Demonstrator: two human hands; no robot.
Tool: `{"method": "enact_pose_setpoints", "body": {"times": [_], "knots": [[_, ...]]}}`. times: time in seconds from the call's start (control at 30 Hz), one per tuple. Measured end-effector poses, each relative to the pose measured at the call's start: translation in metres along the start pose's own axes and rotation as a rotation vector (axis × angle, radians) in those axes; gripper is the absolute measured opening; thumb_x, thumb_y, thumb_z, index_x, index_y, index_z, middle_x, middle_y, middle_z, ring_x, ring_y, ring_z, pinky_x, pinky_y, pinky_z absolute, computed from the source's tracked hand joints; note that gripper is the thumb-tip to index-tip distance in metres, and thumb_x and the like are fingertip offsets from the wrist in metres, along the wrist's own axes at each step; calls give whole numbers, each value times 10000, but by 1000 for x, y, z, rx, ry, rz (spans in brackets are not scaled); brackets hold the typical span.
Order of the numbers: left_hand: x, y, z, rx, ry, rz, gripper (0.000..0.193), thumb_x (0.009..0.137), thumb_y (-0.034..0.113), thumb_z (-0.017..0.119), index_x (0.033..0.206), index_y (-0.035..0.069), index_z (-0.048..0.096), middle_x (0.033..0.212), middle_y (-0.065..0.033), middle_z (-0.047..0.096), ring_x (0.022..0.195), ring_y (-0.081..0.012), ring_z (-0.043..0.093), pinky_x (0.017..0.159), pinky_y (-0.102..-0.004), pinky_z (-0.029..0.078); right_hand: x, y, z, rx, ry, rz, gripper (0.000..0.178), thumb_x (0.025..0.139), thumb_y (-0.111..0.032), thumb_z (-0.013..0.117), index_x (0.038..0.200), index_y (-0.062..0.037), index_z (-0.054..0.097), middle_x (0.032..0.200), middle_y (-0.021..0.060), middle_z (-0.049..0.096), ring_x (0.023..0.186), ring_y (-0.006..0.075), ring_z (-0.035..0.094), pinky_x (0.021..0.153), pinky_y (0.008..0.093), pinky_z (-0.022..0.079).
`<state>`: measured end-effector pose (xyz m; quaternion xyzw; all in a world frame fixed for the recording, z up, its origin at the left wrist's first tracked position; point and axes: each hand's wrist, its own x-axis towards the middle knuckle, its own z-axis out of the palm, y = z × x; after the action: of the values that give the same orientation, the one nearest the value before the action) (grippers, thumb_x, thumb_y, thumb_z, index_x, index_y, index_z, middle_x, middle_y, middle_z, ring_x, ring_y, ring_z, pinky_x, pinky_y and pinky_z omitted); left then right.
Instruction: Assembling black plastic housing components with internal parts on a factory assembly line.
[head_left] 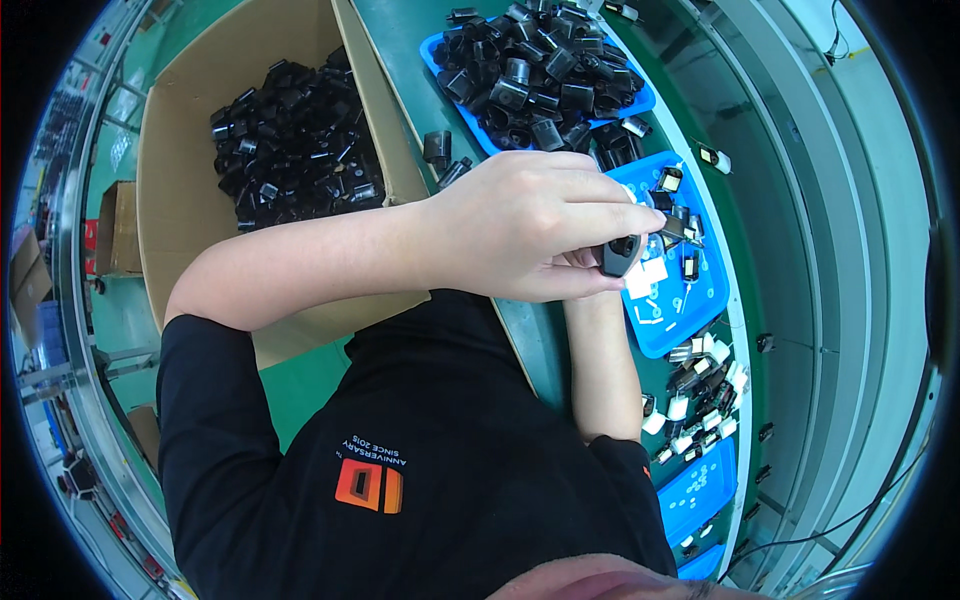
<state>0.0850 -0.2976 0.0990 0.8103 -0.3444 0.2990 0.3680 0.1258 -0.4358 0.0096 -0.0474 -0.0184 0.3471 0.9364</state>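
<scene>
My left hand (530, 215) reaches across from the left, its fingers closed round a small black plastic housing (622, 256) with a hole in its end. The thumb lies below the piece and the index finger stretches above it. Just behind and under it is my right hand (598, 288), mostly covered, so its fingers do not show. Both hands meet over the near edge of a blue tray (655, 338), which holds black parts (690, 265), white pieces (645, 277) and small clear rings.
A cardboard box (185, 130) at left holds a heap of black housings (295, 150). Another blue tray (436, 62) at the back is piled with black housings. Two loose housings (437, 147) lie beside it. Black-and-white assemblies (700, 400) crowd the table at right, beside another blue tray (700, 490).
</scene>
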Motion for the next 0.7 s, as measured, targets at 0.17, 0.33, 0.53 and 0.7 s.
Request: {"method": "enact_pose_setpoints", "body": {"times": [0.17,0.33,0.53,0.7], "knots": [[0,7,2,27,-25,-12,519,681,220,795,1146,52,636,950,-59,666,792,-209,615,643,-299,527,4,-11,-1,-152,-315,105,320,746,-304,757,908,-138,537,821,43,599,681,164,652,550,267,566],[0,3,0,37,-38,-21,526,685,229,795,1152,48,633,952,-62,667,791,-216,614,650,-304,527,-1,1,-1,38,-76,44,344,757,-329,764,923,-143,527,820,44,598,675,163,651,538,267,564],[0,-1,-11,41,-45,-42,470,711,249,780,1119,56,652,953,-62,665,820,-222,622,689,-314,515,20,-4,6,-275,-338,-10,376,729,-321,758,977,-138,542,870,61,601,762,170,643,585,273,543],[-1,-11,-9,64,24,47,540,701,245,794,1193,92,631,978,-53,648,899,-240,600,811,-375,448,18,-14,-2,-934,-249,-295,779,641,-612,662,1150,-39,522,1142,138,558,1138,277,531,958,401,435]]}}
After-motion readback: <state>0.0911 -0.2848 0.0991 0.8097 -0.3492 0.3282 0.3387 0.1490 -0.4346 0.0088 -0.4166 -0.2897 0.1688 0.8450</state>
